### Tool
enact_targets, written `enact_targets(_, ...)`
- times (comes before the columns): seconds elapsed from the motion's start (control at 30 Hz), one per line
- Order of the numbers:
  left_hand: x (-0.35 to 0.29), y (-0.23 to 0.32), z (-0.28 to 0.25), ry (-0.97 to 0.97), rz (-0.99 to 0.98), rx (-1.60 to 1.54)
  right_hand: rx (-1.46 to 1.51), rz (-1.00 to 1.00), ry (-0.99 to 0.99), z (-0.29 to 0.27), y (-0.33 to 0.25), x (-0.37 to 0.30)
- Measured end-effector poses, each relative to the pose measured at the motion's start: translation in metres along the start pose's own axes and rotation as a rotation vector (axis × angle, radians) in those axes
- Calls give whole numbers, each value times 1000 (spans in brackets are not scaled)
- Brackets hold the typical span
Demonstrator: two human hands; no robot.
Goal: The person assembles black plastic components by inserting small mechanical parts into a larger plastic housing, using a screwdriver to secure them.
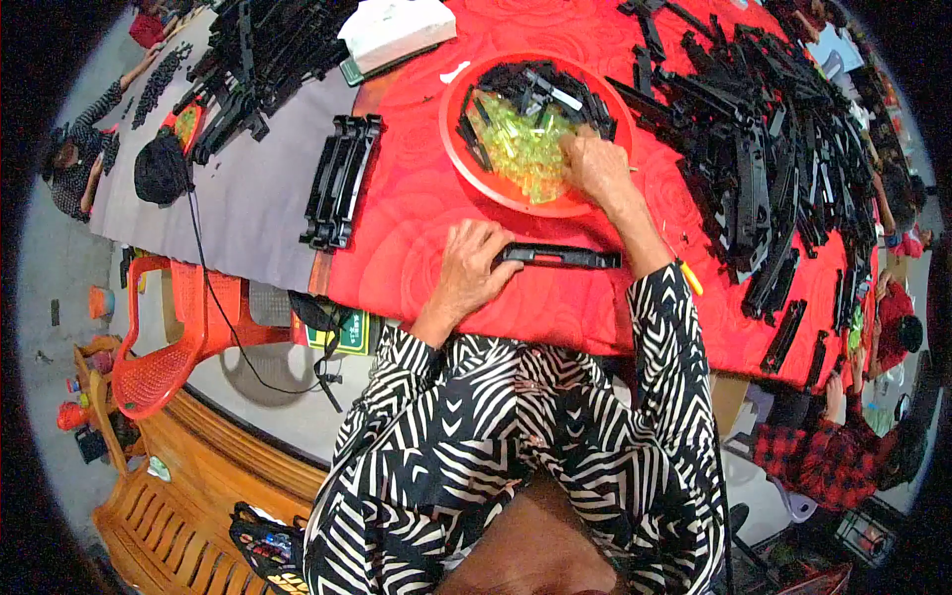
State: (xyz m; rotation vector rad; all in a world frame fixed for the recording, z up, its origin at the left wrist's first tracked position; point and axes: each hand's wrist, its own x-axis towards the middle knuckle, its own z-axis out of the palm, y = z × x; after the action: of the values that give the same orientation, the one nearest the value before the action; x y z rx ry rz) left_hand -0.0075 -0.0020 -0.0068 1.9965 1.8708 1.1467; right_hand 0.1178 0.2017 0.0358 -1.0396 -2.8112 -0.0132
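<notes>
Tablecloth of bright red fabric with a rose pattern (397,223) is spread beneath most of the work, with a plain grey cloth (263,188) seen at its left. At the right, a broad, tangled heap of long black plastic parts (754,164) is piled on the red; a smaller heap of similar black parts (263,64) is set on the grey at upper left. Between them, a round red plastic basin (474,186) is placed, with more black pieces gathered along its far side. Several black slotted bars laid side by side (340,183) are kept at the border of the two cloths. Within the basin, a pile of small translucent yellow-green pieces (524,149) is contained. Near the table's front edge, a single narrow black plastic bar (565,257) is positioned crosswise, its left end held in a narrow grip between thumb and fingers of the left hand (474,266). The right hand (595,164) is lowered to the basin's right side, fingers bent at the yellow-green pile; whether anything is pinched cannot be told. Beside the right cuff, a slim yellow stick (691,278) is seen.
</notes>
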Motion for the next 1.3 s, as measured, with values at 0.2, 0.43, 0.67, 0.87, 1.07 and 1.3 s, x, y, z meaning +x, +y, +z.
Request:
enact_targets(0.2, 2, 11, -6, 188, 58, 42, 233, -6, 139, -59, -11, -35)
enact_targets(0.43, -4, 40, -14, 122, 34, -264, 364, -189, -88, -54, -54, -138)
enact_targets(0.67, -15, 52, -6, -141, -262, -576, 711, -53, 125, -26, -63, -167)
enact_targets(0.87, -3, 54, 0, -28, -220, -555, 967, 156, 123, -26, -60, -162)
enact_targets(1.07, 5, 49, 4, -33, -246, -565, 960, 121, 132, -25, -52, -152)
enact_targets(1.3, 4, 30, -8, 63, 77, 80, 562, 153, 68, -29, -40, -132)
